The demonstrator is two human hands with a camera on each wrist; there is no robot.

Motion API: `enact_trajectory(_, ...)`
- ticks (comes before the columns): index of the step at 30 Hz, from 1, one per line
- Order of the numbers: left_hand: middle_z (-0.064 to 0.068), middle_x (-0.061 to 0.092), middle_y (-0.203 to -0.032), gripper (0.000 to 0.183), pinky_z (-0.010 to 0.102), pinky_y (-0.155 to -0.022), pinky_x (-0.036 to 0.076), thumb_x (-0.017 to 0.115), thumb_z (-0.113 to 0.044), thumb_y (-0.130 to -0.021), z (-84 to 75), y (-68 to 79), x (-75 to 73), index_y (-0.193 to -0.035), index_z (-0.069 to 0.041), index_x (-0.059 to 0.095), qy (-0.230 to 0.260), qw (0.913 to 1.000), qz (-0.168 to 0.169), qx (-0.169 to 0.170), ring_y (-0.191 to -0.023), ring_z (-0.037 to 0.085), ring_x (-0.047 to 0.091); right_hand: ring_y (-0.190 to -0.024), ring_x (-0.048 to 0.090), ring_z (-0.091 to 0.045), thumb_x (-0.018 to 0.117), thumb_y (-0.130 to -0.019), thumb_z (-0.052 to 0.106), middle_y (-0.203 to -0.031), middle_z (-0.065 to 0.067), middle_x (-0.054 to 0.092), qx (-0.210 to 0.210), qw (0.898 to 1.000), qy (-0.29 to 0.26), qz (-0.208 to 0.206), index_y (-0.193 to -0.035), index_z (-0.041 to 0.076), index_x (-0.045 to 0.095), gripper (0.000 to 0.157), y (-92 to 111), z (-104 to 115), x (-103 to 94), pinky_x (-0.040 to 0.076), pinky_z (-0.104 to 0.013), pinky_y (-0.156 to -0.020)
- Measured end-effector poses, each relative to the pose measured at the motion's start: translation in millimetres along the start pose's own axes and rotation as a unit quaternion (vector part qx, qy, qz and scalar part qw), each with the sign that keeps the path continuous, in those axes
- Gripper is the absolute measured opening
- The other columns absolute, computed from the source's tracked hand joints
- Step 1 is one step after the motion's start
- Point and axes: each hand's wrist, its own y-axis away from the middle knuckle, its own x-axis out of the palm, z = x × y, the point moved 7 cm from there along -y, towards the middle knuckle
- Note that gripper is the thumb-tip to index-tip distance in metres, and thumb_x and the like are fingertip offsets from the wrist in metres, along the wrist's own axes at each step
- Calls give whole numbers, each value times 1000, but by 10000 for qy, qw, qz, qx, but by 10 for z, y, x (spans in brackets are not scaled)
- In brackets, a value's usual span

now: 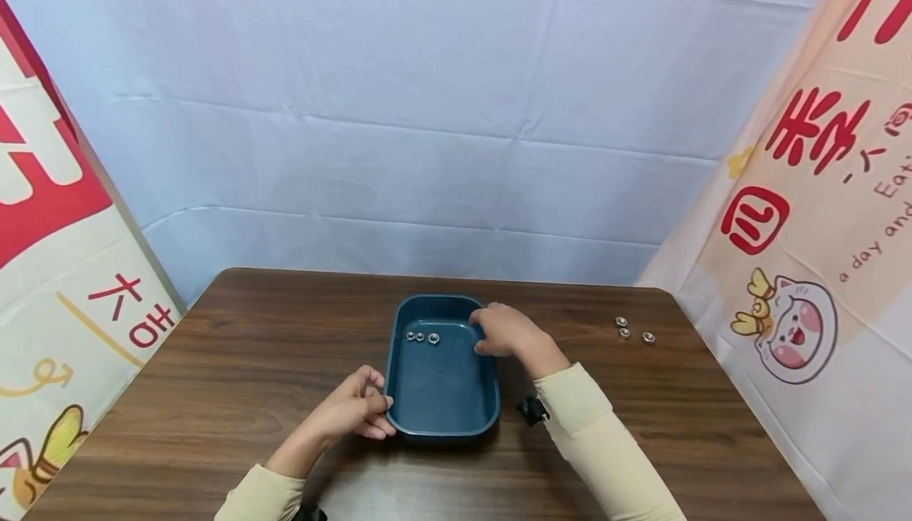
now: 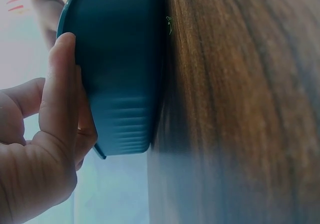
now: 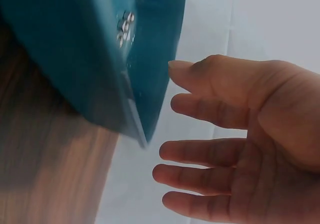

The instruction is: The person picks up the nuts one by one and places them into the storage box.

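A dark blue rectangular tray lies on the table, three metal nuts in a row toward its back left. My left hand holds the tray's left side close to the front corner. Its fingers lie along the rim and against the outer wall. Over the tray's back right rim reaches my right hand. In the right wrist view its fingers are spread and nearly straight beside the tray wall, with nothing between them.
Three more nuts lie on the right side of the brown wooden table. Behind the table hangs a pale cloth, and printed cloths flank it left and right.
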Motion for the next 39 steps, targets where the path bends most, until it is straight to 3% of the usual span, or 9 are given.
enact_trajectory(6, 15, 54, -72, 27, 29, -49, 54, 51, 1, -89, -9, 13, 16, -102, 3, 28, -26, 10000, 0, 1, -59, 24, 65, -104, 53, -28, 70, -83, 17, -111, -14, 59, -107, 9996, 183, -199, -119, 0, 59, 41, 110, -149, -63, 48, -40, -83)
enact_trajectory(14, 15, 53, -71, 26, 29, -49, 54, 51, 2, -89, -8, 15, 22, -101, 2, 29, 46, 10000, -15, -4, -58, 24, 65, -105, 54, -32, 70, -82, 17, -113, -18, 58, 6, 9994, 308, -134, -119, -2, 58, 43, 243, -381, 26, 47, -44, -85)
enact_trajectory(33, 16, 54, -72, 26, 30, -50, 54, 51, 1, -89, -21, 45, -15, -102, 3, 29, -23, 9999, -79, -63, -59, 25, 65, -107, 51, -40, 68, -84, 14, -115, -24, 54, 488, 9988, -59, 52, -120, -5, 56, 42, 525, -924, 107, 45, -50, -85)
enact_trajectory(39, 16, 54, -73, 27, 30, -51, 55, 52, 1, -89, -27, 28, -2, -103, 4, 29, 0, 10000, -86, -21, -59, 25, 65, -107, 51, -42, 70, -82, 15, -114, -25, 55, 591, 9982, -12, -65, -118, -7, 57, 44, 593, -1105, 160, 45, -51, -85)
